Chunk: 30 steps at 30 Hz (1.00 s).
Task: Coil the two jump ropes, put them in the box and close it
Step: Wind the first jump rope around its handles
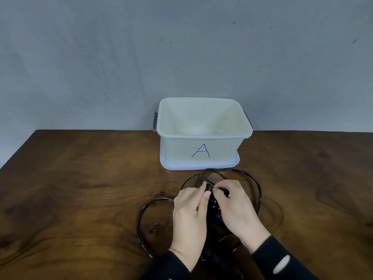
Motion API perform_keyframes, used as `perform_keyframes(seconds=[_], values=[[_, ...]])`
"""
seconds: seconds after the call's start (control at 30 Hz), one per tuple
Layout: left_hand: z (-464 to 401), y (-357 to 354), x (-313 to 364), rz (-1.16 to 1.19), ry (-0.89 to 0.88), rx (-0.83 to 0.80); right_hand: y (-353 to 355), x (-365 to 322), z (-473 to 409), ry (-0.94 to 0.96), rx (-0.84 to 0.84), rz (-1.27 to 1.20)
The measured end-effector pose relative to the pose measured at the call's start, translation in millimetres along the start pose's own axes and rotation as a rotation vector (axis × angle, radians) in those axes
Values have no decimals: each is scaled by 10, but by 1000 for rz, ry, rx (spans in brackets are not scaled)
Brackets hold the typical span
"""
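Note:
A white plastic box (203, 146) marked with a blue "A" stands open at the back of the wooden table, sitting on its white lid (199, 164). In front of it black jump rope cord (141, 215) lies in loose loops around my hands. My left hand (189, 219) and my right hand (236, 207) are close together and both grip the black jump rope handles (214, 207) between them. My fingertips pinch the cord at the handles' top end. More black handle parts show below my wrists. I cannot tell the two ropes apart.
The wooden table (80, 178) ends at a grey wall right behind the box, and its left edge slants in at far left. Grey latches sit on both short sides of the box. Bare wood lies to the left and right of the rope.

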<state>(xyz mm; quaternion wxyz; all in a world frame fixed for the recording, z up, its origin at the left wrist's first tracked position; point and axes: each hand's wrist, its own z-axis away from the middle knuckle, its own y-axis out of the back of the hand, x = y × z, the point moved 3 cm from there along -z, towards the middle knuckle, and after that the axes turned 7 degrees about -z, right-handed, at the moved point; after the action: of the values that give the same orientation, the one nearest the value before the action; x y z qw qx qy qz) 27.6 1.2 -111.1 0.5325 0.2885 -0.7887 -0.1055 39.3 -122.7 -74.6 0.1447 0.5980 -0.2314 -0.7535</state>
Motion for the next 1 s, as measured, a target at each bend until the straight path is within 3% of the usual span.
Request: perform_keyframes(seconds=[0.13, 0.37, 0.73, 1.0], values=[[6, -10, 26, -146, -171, -5, 17, 14, 32, 15, -20, -4], [-21, 26, -9, -203, -278, 0, 64, 20, 67, 29, -48, -3], [-102, 93, 22, -210, -281, -70, 67, 63, 91, 59, -47, 3], [-152, 80, 131, -390, -454, -148, 134, 30, 106, 172, -65, 117]])
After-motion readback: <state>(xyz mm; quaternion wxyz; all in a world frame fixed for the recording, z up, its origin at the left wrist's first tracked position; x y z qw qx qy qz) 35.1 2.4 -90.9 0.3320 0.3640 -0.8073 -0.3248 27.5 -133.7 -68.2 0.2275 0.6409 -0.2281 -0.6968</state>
